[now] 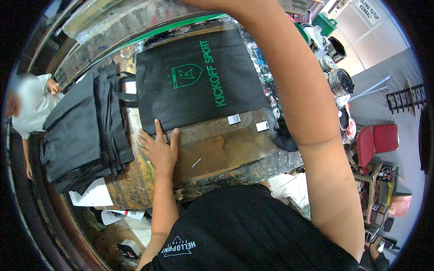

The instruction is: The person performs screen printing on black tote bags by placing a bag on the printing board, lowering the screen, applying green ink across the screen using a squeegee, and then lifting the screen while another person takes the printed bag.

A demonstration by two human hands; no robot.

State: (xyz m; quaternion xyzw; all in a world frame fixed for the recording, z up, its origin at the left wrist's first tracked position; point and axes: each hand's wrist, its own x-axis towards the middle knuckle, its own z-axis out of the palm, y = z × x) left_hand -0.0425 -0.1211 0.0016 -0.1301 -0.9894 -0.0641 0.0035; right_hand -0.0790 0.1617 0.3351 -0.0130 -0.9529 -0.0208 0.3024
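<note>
A black fabric tote bag (181, 106) with a green printed crest and lettering lies flat on the paint-stained work table (135, 185). Its handles point left. My left hand (159, 149) rests at the bag's near left corner, fingers spread and fingertips on its edge, gripping nothing. My right arm reaches far forward past the bag's right side. Only the wrist and part of my right hand (214, 3) show at the top rim; its fingers are cut off from view. Left of the printed bag sits a pile of black bags (74, 135).
Two small white pieces (233, 119) lie along the bag's near edge. A green-edged frame (181, 21) stands behind it. Paint cans (340, 81) crowd the right side, near a red chair (384, 137). Another person (38, 101) is at the far left, beyond the pile.
</note>
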